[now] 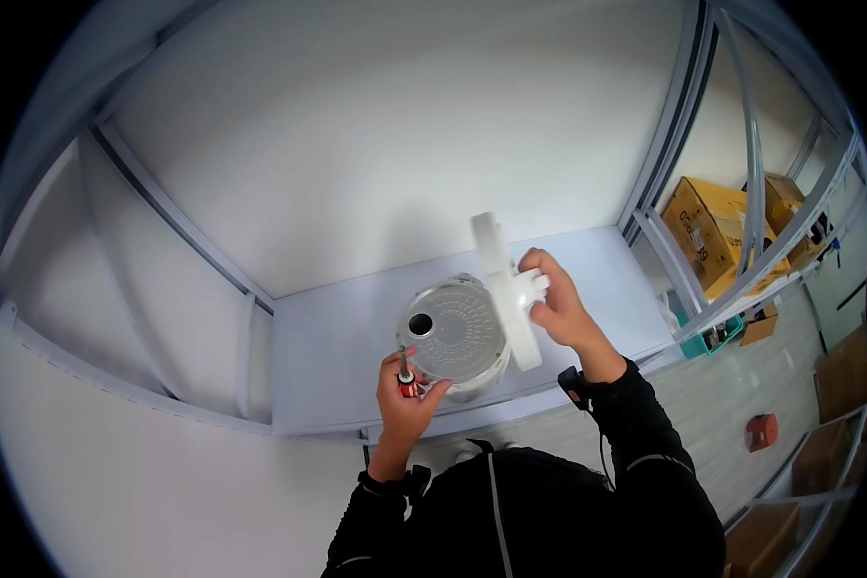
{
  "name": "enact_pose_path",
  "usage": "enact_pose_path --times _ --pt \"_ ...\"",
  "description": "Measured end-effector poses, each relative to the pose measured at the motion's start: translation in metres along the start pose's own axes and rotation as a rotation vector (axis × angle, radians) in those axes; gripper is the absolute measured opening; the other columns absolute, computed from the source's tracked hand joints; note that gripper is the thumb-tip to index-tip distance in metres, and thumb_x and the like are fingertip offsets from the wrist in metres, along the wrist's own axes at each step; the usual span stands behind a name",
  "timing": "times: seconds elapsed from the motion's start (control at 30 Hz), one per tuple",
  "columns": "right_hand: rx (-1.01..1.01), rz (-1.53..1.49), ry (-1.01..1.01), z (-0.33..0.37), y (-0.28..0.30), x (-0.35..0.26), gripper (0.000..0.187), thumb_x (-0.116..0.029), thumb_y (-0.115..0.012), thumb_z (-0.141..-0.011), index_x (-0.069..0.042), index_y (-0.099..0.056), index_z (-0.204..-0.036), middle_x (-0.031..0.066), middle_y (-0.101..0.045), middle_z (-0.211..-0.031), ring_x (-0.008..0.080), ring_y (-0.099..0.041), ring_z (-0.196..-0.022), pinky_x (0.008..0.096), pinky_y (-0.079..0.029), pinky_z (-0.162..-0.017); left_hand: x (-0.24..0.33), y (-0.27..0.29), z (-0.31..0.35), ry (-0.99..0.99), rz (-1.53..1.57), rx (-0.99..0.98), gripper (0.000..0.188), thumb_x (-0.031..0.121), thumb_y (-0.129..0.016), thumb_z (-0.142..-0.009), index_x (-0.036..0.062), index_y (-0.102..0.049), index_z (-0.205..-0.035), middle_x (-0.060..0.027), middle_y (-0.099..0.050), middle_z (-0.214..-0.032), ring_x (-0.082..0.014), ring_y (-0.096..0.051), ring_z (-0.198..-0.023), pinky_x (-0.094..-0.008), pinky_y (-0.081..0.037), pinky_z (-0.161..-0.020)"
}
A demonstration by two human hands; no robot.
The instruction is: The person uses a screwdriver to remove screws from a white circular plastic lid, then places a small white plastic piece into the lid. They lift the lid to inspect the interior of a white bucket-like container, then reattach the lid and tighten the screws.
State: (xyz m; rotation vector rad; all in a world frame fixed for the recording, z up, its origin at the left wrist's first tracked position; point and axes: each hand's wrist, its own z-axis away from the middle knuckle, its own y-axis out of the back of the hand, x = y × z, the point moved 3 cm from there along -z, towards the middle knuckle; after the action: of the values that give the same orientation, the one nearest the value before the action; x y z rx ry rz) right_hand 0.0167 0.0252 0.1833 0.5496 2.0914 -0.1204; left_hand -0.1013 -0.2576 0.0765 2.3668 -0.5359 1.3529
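Note:
A round white appliance body point(472, 388) stands on the table, topped by a silver-grey disc point(464, 332) with rings of small marks and one dark round hole point(420, 325) left of its centre. My left hand point(407, 405) is at its near left edge, fingers curled round a small screwdriver point(407, 383) with a red and black handle; its shaft points away from me. The thumb lies by the body's rim. In my right hand point(561, 303) is a white round cover point(507, 294), tilted almost edge-on over the body's right side. Fingers and thumb grip its protruding middle part.
The appliance is on a pale table point(328, 356) against a white wall panel, with metal frame posts point(679, 116) on both sides. At the right are yellow cardboard boxes point(708, 231), a teal crate point(711, 337) and a red object point(761, 433) on the floor.

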Motion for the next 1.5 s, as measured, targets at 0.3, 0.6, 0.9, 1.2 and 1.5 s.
enact_pose_path --times 0.3,0.6,0.9,1.2,1.5 --pt "0.593 -0.261 -0.371 0.092 0.056 0.060 0.054 -0.018 -0.058 -0.113 -0.006 -0.041 -0.163 0.0124 -0.060 -0.147 0.0187 -0.060 -0.130 0.0362 -0.053 -0.108 0.040 -0.022 -0.020 -0.102 -0.058 -0.176 0.053 0.001 -0.095 -0.079 0.0022 -0.057 -0.116 -0.0133 -0.068 -0.126 -0.0062 -0.061 -0.072 -0.0255 -0.056 -0.066" --pt "0.645 -0.288 -0.552 0.167 0.104 0.101 0.052 -0.019 -0.059 -0.113 -0.004 -0.044 -0.161 0.0133 -0.062 -0.147 0.0213 -0.063 -0.130 0.0375 -0.056 -0.107 0.067 -0.107 -0.022 -0.051 -0.085 -0.332 0.044 0.006 -0.090 -0.087 0.0024 -0.059 -0.117 -0.0128 -0.069 -0.122 -0.0117 -0.065 -0.080 -0.0274 -0.055 -0.068" --pt "0.340 -0.034 -0.236 0.203 0.155 0.116 0.050 -0.020 -0.059 -0.113 -0.003 -0.047 -0.159 0.0142 -0.064 -0.147 0.0239 -0.065 -0.130 0.0387 -0.060 -0.106 0.021 -0.258 -0.005 0.430 0.375 -0.163 0.039 0.008 -0.086 -0.090 0.0049 -0.054 -0.112 -0.0088 -0.067 -0.113 -0.0129 -0.065 -0.090 -0.0322 -0.057 -0.078" --pt "0.328 -0.686 -0.715 0.225 0.258 0.075 0.072 -0.049 -0.047 -0.116 -0.007 -0.025 -0.171 0.0174 -0.058 -0.152 0.0222 -0.067 -0.128 0.0421 -0.062 -0.101 -0.010 -0.297 0.016 0.434 0.102 0.035 0.034 0.003 -0.075 -0.088 0.0041 -0.054 -0.115 -0.0115 -0.071 -0.114 -0.0149 -0.066 -0.093 -0.0346 -0.057 -0.083" --pt "0.157 -0.065 -0.822 0.219 0.279 0.097 0.071 -0.018 -0.069 -0.103 -0.007 -0.037 -0.165 0.0228 -0.064 -0.145 0.0335 -0.069 -0.126 0.0462 -0.060 -0.101 -0.023 -0.335 0.032 0.437 -0.347 -0.001 0.031 0.012 -0.071 -0.089 0.0043 -0.059 -0.117 -0.0165 -0.071 -0.098 -0.0269 -0.070 -0.083 -0.0404 -0.056 -0.079"
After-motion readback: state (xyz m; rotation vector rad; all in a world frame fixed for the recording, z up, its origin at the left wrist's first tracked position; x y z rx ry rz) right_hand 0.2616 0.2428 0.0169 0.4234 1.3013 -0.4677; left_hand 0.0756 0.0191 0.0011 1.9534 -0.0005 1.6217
